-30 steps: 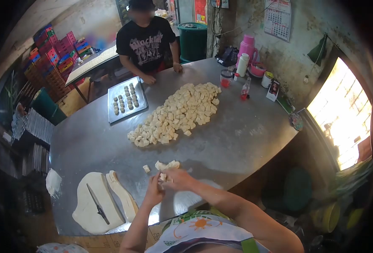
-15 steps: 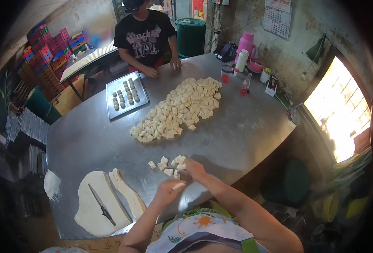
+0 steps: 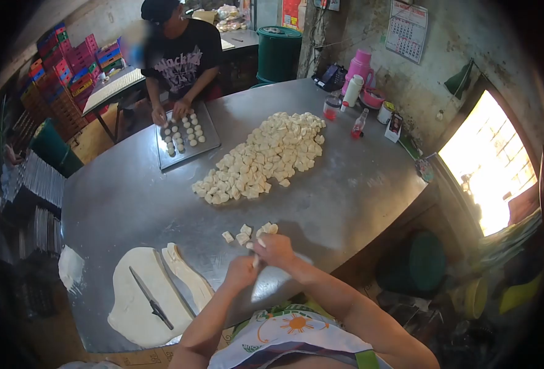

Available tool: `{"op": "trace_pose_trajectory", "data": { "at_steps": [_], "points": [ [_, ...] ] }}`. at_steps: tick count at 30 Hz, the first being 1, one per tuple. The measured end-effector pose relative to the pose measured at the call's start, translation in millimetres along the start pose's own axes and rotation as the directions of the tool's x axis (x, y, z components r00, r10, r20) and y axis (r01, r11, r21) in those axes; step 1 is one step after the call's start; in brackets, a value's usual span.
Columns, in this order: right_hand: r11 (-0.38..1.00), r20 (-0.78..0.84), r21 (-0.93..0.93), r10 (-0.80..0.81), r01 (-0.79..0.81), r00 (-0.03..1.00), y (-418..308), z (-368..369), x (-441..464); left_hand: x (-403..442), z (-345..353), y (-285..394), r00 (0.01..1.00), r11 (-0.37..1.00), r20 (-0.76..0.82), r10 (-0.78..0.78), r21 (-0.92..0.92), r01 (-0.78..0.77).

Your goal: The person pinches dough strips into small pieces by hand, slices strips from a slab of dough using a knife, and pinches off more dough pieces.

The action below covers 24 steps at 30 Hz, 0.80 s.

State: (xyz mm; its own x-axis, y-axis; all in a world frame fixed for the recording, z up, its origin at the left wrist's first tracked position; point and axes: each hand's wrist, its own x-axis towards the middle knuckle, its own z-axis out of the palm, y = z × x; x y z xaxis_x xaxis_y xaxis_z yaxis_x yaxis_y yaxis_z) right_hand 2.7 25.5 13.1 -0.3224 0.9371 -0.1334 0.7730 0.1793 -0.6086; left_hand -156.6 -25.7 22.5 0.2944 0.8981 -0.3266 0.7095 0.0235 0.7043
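My left hand (image 3: 241,272) is closed around a short strip of dough (image 3: 256,261), most of it hidden in the fingers. Right beside it, my right hand (image 3: 275,249) pinches the strip's upper end. Just beyond my hands lie several small dough pieces (image 3: 244,236) on the metal table. To the left rests a large flat slab of dough (image 3: 127,307), with a black-handled knife (image 3: 151,298) lying on top. A long cut strip of dough (image 3: 189,280) sits along the slab's right side.
A big heap of dough pieces (image 3: 266,157) covers the table (image 3: 346,203) middle. A co-worker (image 3: 183,58) stands across, hands over a tray (image 3: 189,157) of dough balls. Flour (image 3: 71,267) lies at the left edge; a bottle (image 3: 359,123) and jugs stand far right.
My right hand has come back from the small pieces to the strip at my left hand. The co-worker has leaned left and brought both hands to the tray.
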Motion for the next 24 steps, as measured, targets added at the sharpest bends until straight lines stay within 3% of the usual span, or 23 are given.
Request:
{"op": "trace_pose_trajectory", "data": {
  "at_steps": [1, 2, 4, 5, 7, 8, 9, 12, 13, 16, 17, 19, 20, 21, 24],
  "points": [
    [1.000, -0.007, 0.000, -0.004, 0.004, 1.000, 30, 28, 11, 1, -3, 0, 1.000, 1.000, -0.004, 0.005, 0.005, -0.005],
    [0.962, -0.056, 0.274, 0.028, -0.012, 0.998, 65, 49, 26, -4, 0, -2, 0.981, 0.977, -0.083, 0.173, -0.108, -0.182],
    [0.687, -0.110, 0.726, 0.107, 0.006, 0.988, 136, 95, 37, -10, 7, -4, 0.843, 0.802, -0.314, 0.437, -0.288, -0.523],
    [0.693, -0.099, 0.720, 0.091, 0.008, 0.991, 106, 69, 36, -6, 8, -7, 0.842, 0.804, -0.331, 0.426, -0.289, -0.520],
    [0.880, -0.150, 0.407, -0.198, 0.243, 0.969, 39, 32, -11, 8, 13, -21, 0.766, 0.803, -0.563, 0.309, -0.277, -0.527],
    [0.904, -0.137, 0.220, -0.343, 0.366, 0.930, 0, -5, -11, 17, 13, -24, 0.703, 0.800, -0.668, 0.246, -0.269, -0.535],
    [0.904, -0.128, 0.222, -0.343, 0.364, 0.931, -5, -9, -9, 17, 5, -17, 0.704, 0.802, -0.669, 0.237, -0.275, -0.530],
    [0.771, -0.168, 0.479, -0.389, 0.420, 0.906, -10, -9, -7, 14, -23, -3, 0.939, 0.779, -0.299, 0.167, -0.544, -0.312],
    [0.765, -0.163, 0.484, -0.398, 0.424, 0.903, -5, -7, -4, 19, -19, -3, 0.939, 0.782, -0.307, 0.158, -0.541, -0.308],
    [0.876, -0.217, 0.370, -0.243, 0.309, 0.946, 30, 7, -1, 35, 11, -6, 0.997, 0.926, -0.063, -0.047, -0.376, 0.020],
    [0.869, -0.200, 0.385, -0.249, 0.310, 0.948, 40, 6, 7, 33, 13, 3, 0.995, 0.925, -0.066, -0.071, -0.378, 0.041],
    [0.997, 0.088, -0.010, -0.077, 0.078, 0.993, 62, 0, 28, 22, 21, 22, 0.986, 0.937, -0.096, 0.138, -0.309, -0.161],
    [0.997, 0.112, 0.004, -0.080, 0.080, 0.990, 70, -5, 32, 19, 25, 27, 0.965, 0.926, -0.098, 0.242, -0.273, -0.260],
    [0.995, 0.107, 0.065, -0.089, 0.082, 0.990, 78, -6, 29, 12, 32, 25, 0.974, 0.932, -0.083, 0.211, -0.285, -0.226],
    [0.976, 0.095, 0.174, -0.149, 0.131, 0.984, 98, -26, 39, 1, 33, 8, 0.976, 0.955, -0.183, -0.117, -0.290, 0.060]
  ]
}}
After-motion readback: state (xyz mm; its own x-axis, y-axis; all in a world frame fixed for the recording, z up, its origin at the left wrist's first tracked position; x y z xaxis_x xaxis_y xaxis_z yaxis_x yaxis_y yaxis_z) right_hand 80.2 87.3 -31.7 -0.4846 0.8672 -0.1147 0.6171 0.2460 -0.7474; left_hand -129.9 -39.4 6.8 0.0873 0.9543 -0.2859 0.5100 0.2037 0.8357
